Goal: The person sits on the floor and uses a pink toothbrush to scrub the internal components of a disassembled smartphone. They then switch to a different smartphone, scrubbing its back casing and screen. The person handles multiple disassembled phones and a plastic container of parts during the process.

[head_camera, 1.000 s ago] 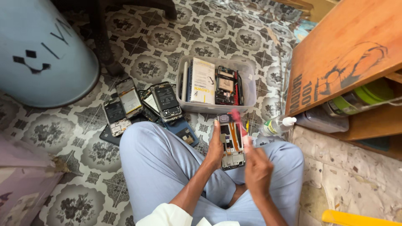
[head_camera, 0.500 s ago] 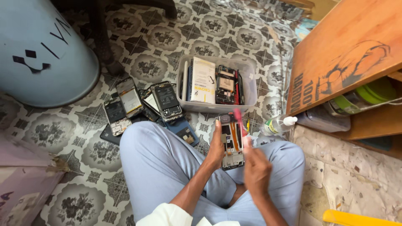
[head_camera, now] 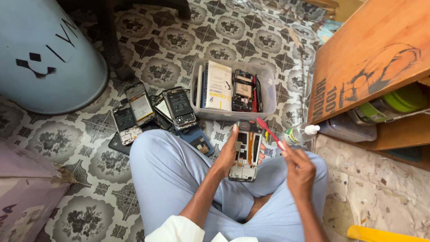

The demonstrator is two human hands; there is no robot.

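Seated cross-legged on the patterned tile floor (head_camera: 89,148), a person grips an opened black smartphone with its back cover off (head_camera: 245,150) in the left hand (head_camera: 228,154), fingers clamped round its left edge above the lap. The right hand (head_camera: 299,172) pinches a thin red-handled brush (head_camera: 270,133), whose tip has swung down from its raised angle a second ago to meet the phone's upper right corner (work on the exposed board appears under way). Beyond lie a clear plastic bottle with white pump cap (head_camera: 299,133), a translucent plastic bin of parts (head_camera: 233,89), and dismantled phones (head_camera: 152,112).
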